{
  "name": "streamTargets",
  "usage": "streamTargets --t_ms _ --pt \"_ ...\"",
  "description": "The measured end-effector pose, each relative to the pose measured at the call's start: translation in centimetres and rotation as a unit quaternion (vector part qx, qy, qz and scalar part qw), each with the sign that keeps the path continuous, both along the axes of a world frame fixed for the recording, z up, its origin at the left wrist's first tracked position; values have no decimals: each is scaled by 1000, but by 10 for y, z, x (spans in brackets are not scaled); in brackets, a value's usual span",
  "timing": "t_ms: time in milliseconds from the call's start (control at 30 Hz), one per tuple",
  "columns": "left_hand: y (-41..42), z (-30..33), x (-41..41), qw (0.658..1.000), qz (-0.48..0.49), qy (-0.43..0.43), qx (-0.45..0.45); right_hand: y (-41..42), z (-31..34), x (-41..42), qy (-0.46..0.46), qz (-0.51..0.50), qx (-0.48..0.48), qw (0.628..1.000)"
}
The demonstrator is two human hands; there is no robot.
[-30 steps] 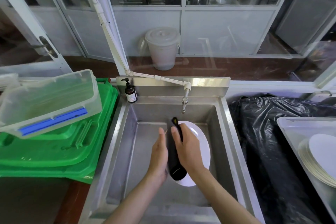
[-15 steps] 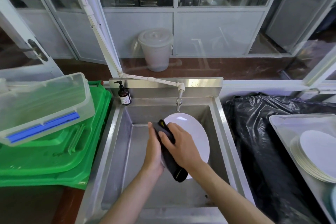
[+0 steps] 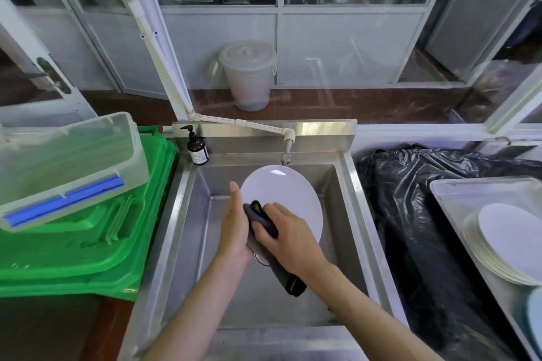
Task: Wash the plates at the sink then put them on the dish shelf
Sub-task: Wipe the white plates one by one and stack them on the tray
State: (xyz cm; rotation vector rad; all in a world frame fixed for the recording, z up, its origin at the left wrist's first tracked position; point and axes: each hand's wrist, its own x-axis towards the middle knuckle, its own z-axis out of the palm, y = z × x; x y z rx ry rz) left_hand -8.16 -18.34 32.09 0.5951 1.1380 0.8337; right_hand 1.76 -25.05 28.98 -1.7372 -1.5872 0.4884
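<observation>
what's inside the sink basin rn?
A white plate, held tilted by the left hand; the right hand presses a dark cloth on it. Basin floor beneath is hidden.

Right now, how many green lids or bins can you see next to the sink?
2 at least: green plastic lids stacked left of the sink, one under the other, beneath a clear container. More may be hidden below.
</observation>
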Motion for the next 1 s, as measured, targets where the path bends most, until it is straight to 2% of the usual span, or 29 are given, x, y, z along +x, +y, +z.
streamTargets --t_ms 100,200,300,500,567,733,800,900,1000 --pt "3 3 0 1000 -12 11 17 6 5 -11 18 -62 17 998" --pt "13 5 -6 1000 5 5 31 -10 1 -11 -1 12 21 1000" --pt "17 3 -11 999 26 7 23 -22 -10 13 -81 79 11 994" --pt "15 -6 -11 997 67 27 8 -5 -32 48 -107 -76 -41 990" --pt "17 -5 -11 996 69 49 7 -7 -35 34 -131 -56 -25 989" --pt "14 -6 -11 996 55 65 0 -22 -34 23 -103 41 -12 994" --pt "6 -5 -10 997 50 54 0 -21 -39 39 -115 13 -18 993" --pt "-6 -7 -6 998 24 66 1 -8 -42 69 -137 -89 -41 986" --pt "-18 -8 0 997 -1 79 -6 7 -34 76 -156 -130 -29 979"
